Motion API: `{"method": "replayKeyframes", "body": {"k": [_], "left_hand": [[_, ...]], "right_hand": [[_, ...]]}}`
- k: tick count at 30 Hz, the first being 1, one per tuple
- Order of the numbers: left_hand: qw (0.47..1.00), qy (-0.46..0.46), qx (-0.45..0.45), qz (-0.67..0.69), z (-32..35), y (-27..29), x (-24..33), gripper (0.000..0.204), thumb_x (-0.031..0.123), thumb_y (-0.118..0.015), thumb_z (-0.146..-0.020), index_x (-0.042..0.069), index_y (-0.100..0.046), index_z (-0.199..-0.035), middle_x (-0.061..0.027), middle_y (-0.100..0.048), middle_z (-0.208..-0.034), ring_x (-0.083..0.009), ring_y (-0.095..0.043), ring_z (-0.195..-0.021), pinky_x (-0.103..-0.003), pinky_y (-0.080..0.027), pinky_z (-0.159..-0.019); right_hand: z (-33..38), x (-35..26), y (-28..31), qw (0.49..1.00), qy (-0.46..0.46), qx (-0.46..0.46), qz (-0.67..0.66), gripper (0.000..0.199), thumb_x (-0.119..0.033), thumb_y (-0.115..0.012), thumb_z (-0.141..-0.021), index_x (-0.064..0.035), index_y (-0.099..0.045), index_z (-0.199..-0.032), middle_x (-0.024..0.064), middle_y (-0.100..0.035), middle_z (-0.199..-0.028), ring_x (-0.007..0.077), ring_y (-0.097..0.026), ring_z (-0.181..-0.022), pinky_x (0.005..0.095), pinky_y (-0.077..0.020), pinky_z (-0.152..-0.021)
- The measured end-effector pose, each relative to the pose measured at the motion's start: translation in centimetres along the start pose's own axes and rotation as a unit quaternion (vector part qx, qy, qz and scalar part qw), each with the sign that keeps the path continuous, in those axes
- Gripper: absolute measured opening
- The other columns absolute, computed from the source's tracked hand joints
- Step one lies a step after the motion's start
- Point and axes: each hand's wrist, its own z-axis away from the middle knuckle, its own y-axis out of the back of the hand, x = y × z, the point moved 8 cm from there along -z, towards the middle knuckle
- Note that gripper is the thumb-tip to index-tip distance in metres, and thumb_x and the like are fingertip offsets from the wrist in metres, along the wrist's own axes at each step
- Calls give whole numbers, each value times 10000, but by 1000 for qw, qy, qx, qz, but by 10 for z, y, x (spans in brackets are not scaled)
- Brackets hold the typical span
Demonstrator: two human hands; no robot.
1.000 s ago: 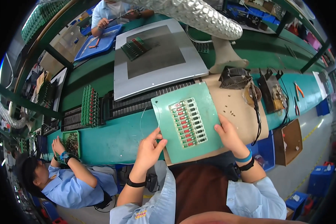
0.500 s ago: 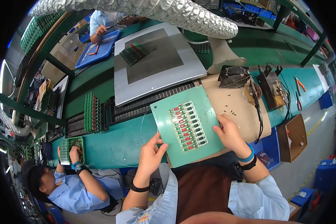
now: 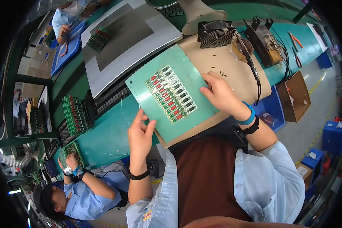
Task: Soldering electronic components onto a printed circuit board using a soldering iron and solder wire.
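Panel: A green panel point(image 3: 188, 76), set with a row of small circuit boards point(image 3: 171, 93), slants over brown paper point(image 3: 249, 85) at the front of the teal bench point(image 3: 106, 138); whether it rests or is lifted cannot be told.
Left hand: The left hand point(image 3: 141, 133) pinches the panel's near-left edge.
Right hand: The right hand point(image 3: 222, 93) grips the opposite edge, thumb on top.
Change: Panel and bench together appear turned further anticlockwise than half a second ago, suggesting the wearer's head has moved.
Meaning: The two-handed hold looks unchanged, so the work in hand seems at the same stage.
Beyond: A black fan point(image 3: 215, 34) stands past the right hand.
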Motion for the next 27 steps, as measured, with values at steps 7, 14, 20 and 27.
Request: {"method": "replayKeyframes", "body": {"k": [7,14,20,27], "left_hand": [[999,-10,17,-25,3,1,0,630,-3,-763,-894,-65,-523,-1473,-79,-718,-1064,-45,-491,-594,-228,-444,-556],[998,-1,3,-59,5,1,4,652,43,-785,-886,-46,-526,-1478,-104,-712,-1083,-80,-511,-597,-267,-473,-572],[988,-67,30,-136,22,14,42,669,7,-774,-871,-5,-518,-1490,-94,-699,-1096,-89,-503,-592,-260,-466,-579],[958,-171,-47,-223,60,-7,112,632,62,-795,-853,59,-566,-1442,-91,-711,-1116,-177,-599,-628,-331,-519,-609]], "right_hand": [[6,8,-4,1000,-20,-12,-1,412,-59,-655,-891,7,-641,-1297,156,-577,-919,307,-575,-826,414,-483,-766],[7,-3,-3,1000,-19,-10,12,430,-59,-651,-891,8,-632,-1315,158,-576,-918,307,-576,-826,417,-483,-768],[7,-5,-2,999,-14,-24,37,420,-81,-644,-916,3,-628,-1327,150,-585,-956,291,-583,-839,406,-492,-786],[24,-79,4,973,106,-97,-178,362,-216,-601,-1036,5,-636,-1321,95,-629,-1124,213,-614,-947,356,-516,-827]]}}
